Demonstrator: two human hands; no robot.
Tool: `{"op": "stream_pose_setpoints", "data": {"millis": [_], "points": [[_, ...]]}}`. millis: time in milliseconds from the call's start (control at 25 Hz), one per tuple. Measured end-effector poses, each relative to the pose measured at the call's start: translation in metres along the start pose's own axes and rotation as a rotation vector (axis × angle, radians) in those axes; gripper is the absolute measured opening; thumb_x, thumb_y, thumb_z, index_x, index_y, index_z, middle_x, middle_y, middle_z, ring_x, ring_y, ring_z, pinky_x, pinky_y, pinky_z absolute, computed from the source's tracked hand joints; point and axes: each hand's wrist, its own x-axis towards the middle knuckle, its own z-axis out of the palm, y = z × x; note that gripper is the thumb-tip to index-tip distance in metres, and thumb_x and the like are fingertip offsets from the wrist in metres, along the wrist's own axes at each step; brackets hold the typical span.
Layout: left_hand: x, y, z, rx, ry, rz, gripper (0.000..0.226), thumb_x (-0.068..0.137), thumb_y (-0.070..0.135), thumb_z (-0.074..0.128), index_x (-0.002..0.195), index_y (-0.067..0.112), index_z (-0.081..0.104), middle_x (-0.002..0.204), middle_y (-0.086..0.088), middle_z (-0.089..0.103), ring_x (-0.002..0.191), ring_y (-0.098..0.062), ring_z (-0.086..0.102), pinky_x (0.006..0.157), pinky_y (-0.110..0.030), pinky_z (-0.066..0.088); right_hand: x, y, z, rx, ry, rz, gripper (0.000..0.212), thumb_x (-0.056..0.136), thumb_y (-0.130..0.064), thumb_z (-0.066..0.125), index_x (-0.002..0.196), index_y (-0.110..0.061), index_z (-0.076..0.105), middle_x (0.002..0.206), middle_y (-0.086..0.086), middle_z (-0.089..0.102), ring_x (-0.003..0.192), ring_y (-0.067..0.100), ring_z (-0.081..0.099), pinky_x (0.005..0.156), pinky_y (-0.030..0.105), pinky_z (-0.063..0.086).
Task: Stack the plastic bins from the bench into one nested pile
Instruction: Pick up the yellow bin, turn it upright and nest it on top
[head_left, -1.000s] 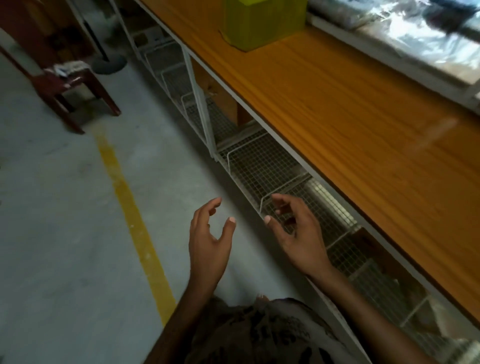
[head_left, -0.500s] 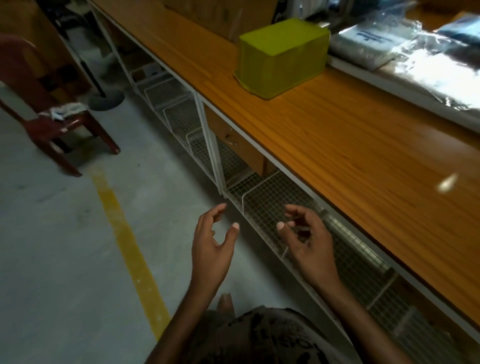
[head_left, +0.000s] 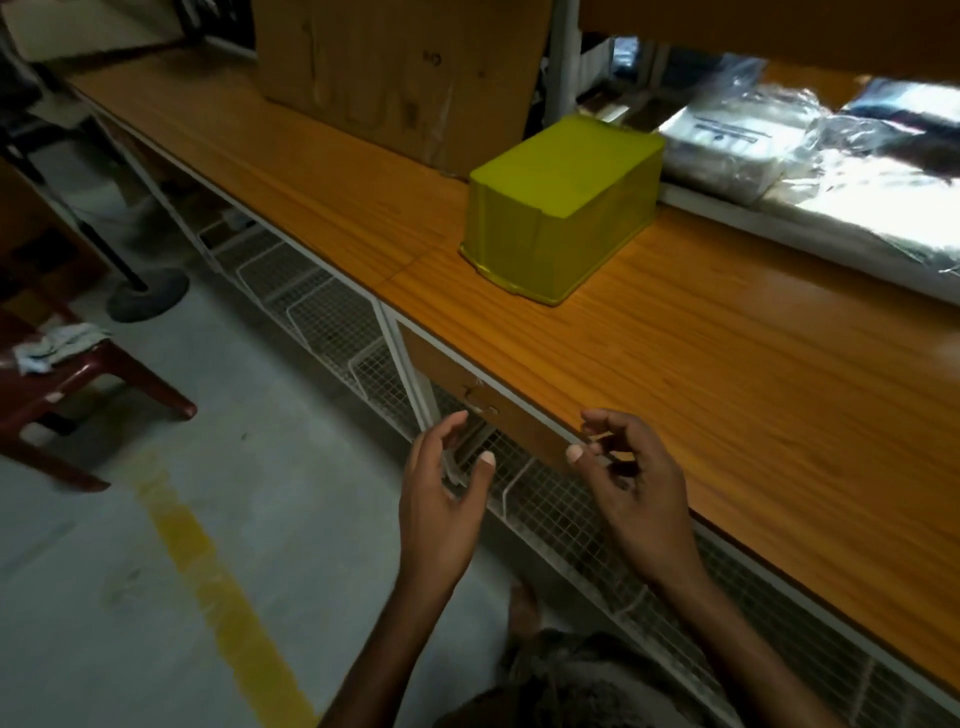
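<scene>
Approach step, nothing held — left hand (head_left: 441, 512) & right hand (head_left: 631, 496) empty, fingers loosely curled. Yellow bin (head_left: 563, 205) upside down on bench (head_left: 727, 374), well apart; next needs reach w/ both hands.

Bin (head_left: 563, 208): yellow-green plastic, smooth, dull sheen. Bench top (head_left: 727, 374): wood-grain, satin finish. Under-shelf (head_left: 332, 317): white wire mesh. Cardboard box (head_left: 400, 67): matt brown. Bags (head_left: 831, 156): glossy clear plastic. Floor (head_left: 130, 545): rough concrete.

The bench (head_left: 727, 364) is lying open in front of the yellow bin (head_left: 561, 208); a cardboard box (head_left: 400, 67) and plastic-wrapped packs (head_left: 779, 140) are crowding close behind it.
</scene>
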Motion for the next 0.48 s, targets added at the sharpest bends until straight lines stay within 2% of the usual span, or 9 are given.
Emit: {"op": "stream_pose_setpoints", "data": {"millis": [120, 240, 400, 480], "points": [[0.069, -0.004, 0.009, 0.022, -0.028, 0.008, 0.043, 0.098, 0.026, 0.067, 0.138, 0.038, 0.054, 0.142, 0.012, 0.054, 0.130, 0.000, 0.050, 0.088, 0.005, 0.036, 0.064, 0.011, 0.020, 0.001, 0.022, -0.008, 0.029, 0.095, -0.022, 0.071, 0.123, -0.027, 0.065, 0.118, -0.011, 0.066, 0.101, 0.011, 0.065, 0.073, 0.041, 0.059], [0.132, -0.001, 0.014, 0.013, -0.051, -0.002, 0.043, 0.098, 0.026, 0.068, 0.136, 0.041, 0.053, 0.141, 0.015, 0.052, 0.127, 0.000, 0.049, 0.084, 0.002, 0.036, 0.122, 0.013, 0.033, 0.010, 0.054, 0.003, 0.027, 0.095, -0.019, 0.072, 0.120, -0.027, 0.066, 0.118, -0.011, 0.066, 0.101, 0.011, 0.065, 0.073, 0.041, 0.057], [0.214, -0.008, 0.024, 0.016, -0.107, -0.001, 0.045, 0.097, 0.026, 0.069, 0.137, 0.037, 0.053, 0.136, 0.018, 0.053, 0.125, -0.001, 0.051, 0.080, 0.001, 0.037, 0.184, 0.018, 0.051, -0.043, 0.069, 0.049, 0.031, 0.093, -0.022, 0.074, 0.120, -0.033, 0.064, 0.119, -0.014, 0.066, 0.104, 0.007, 0.064, 0.072, 0.029, 0.055], [0.256, -0.012, 0.030, 0.021, -0.158, 0.013, 0.046, 0.096, 0.026, 0.070, 0.138, 0.034, 0.053, 0.139, 0.015, 0.054, 0.126, -0.004, 0.051, 0.086, -0.006, 0.040, 0.210, 0.026, 0.063, -0.058, 0.126, 0.091, 0.035, 0.091, -0.024, 0.076, 0.123, -0.032, 0.063, 0.120, -0.012, 0.066, 0.106, 0.006, 0.062, 0.071, 0.019, 0.050]]}}
